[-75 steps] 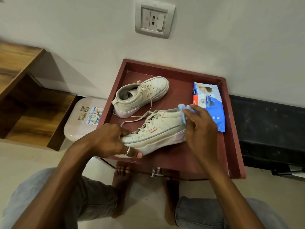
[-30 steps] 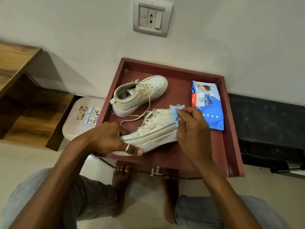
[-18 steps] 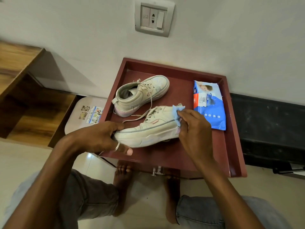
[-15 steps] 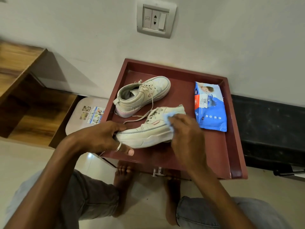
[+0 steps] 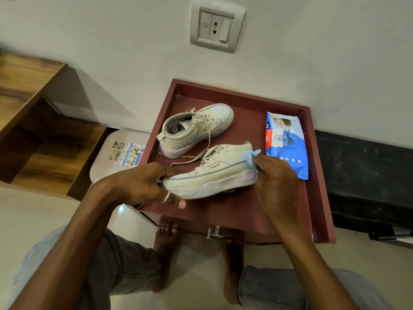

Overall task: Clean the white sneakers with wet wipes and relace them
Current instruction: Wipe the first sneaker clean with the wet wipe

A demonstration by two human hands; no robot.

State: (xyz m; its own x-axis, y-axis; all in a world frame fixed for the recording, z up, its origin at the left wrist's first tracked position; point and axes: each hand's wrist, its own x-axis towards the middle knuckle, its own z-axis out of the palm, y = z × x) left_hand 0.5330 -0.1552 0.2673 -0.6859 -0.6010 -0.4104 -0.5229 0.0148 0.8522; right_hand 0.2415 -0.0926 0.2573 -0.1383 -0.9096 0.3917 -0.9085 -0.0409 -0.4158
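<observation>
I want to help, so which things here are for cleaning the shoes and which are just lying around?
For the job: near sneaker, gripped by the left hand; blue wet wipe, pinched by the right hand at the sneaker's heel; far sneaker; wet wipes pack; red tray table underneath.
Just lying about: wall socket; wooden shelf; stickered stool.

A: The near sneaker (image 5: pixel 214 176) looks like smooth matt leather, scuffed; its laces (image 5: pixel 209 154) are woven cloth; the far sneaker (image 5: pixel 196 130) matches.
B: The wipe (image 5: pixel 251 156) is soft crumpled cloth; the wipes pack (image 5: pixel 287 148) is glossy plastic film.
A: The tray (image 5: pixel 245 211) is smooth maroon with a dull sheen; its knob (image 5: pixel 212 232) is shiny metal.
B: The left shelf (image 5: pixel 51 153) is grained wood; the ring (image 5: pixel 165 197) is bright metal; the floor tiles (image 5: pixel 121 217) are glossy.
</observation>
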